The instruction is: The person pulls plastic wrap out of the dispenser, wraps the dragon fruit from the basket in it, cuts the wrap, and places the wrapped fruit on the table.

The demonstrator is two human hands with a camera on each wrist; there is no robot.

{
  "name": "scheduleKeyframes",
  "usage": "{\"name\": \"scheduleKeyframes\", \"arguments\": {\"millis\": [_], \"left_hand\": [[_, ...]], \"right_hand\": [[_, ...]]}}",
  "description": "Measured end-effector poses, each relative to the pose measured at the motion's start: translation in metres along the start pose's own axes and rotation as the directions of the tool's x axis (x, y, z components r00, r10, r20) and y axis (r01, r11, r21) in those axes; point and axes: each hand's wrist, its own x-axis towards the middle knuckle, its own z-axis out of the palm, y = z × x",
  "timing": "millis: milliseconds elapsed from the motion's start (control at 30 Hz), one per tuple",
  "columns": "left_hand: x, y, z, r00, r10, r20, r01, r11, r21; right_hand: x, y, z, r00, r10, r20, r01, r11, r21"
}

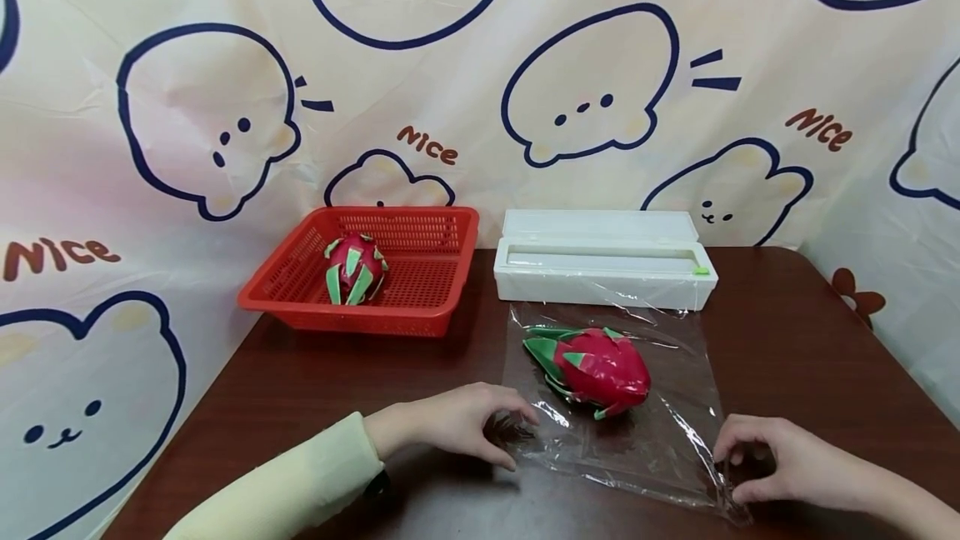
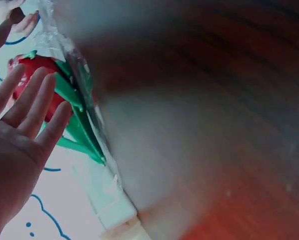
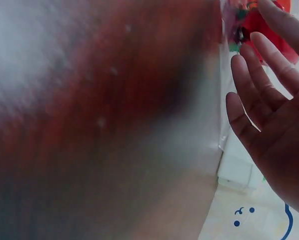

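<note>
A sheet of clear plastic wrap (image 1: pixel 660 461) lies on the brown table, with a red dragon fruit (image 1: pixel 611 373) with green leaf tips on it. My left hand (image 1: pixel 461 422) is at the wrap's near left edge, fingers loosely bent and thumb apart. In the left wrist view this left hand (image 2: pixel 24 135) has its fingers spread before the fruit (image 2: pixel 27 82). At the wrap's near right corner, my right hand (image 1: pixel 795 463) has thumb and fingers apart, fingertips right at the crumpled edge. The right wrist view shows the right hand's fingers (image 3: pixel 262 97) extended, gripping nothing.
Behind the wrap stands a long white wrap dispenser box (image 1: pixel 600 288), its lid raised and a small green piece (image 1: pixel 701 271) at its right end. A red plastic basket (image 1: pixel 360 322) at the back left holds another dragon fruit (image 1: pixel 354 265). A patterned cloth (image 1: pixel 450 90) hangs behind.
</note>
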Motion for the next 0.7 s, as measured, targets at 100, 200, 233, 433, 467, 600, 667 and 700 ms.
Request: {"name": "scheduleKeyframes", "arguments": {"millis": [100,200,233,433,467,600,667,700], "left_hand": [[0.000,-0.003,0.004,0.999,-0.029,0.041,0.028,0.999,0.046],[0.000,-0.006,0.006,0.996,-0.045,0.075,0.039,0.996,0.075],[0.000,-0.007,0.007,0.995,-0.049,0.083,0.042,0.996,0.079],[-0.001,-0.012,0.008,0.996,-0.034,0.084,0.021,0.987,0.157],[-0.001,-0.012,0.008,0.997,-0.025,0.079,0.010,0.984,0.176],[0.000,-0.012,0.009,0.998,0.024,0.053,-0.035,0.975,0.221],[0.000,-0.011,0.009,0.998,0.042,0.041,-0.051,0.973,0.226],[0.000,-0.011,0.009,0.998,0.052,0.036,-0.060,0.970,0.234]], "right_hand": [[-0.002,0.001,0.006,0.999,-0.012,0.044,0.010,0.999,0.046],[-0.004,0.002,0.011,0.997,-0.034,0.073,0.029,0.998,0.062],[-0.005,0.002,0.012,0.996,-0.037,0.083,0.031,0.997,0.066],[-0.007,-0.001,0.017,0.995,-0.035,0.093,0.035,0.999,-0.002],[-0.006,-0.001,0.018,0.995,-0.035,0.090,0.037,0.999,-0.017],[-0.004,-0.004,0.022,0.996,-0.056,0.064,0.063,0.992,-0.111],[-0.004,-0.004,0.022,0.995,-0.080,0.056,0.088,0.984,-0.154],[-0.003,-0.004,0.022,0.995,-0.087,0.055,0.095,0.981,-0.167]]}}
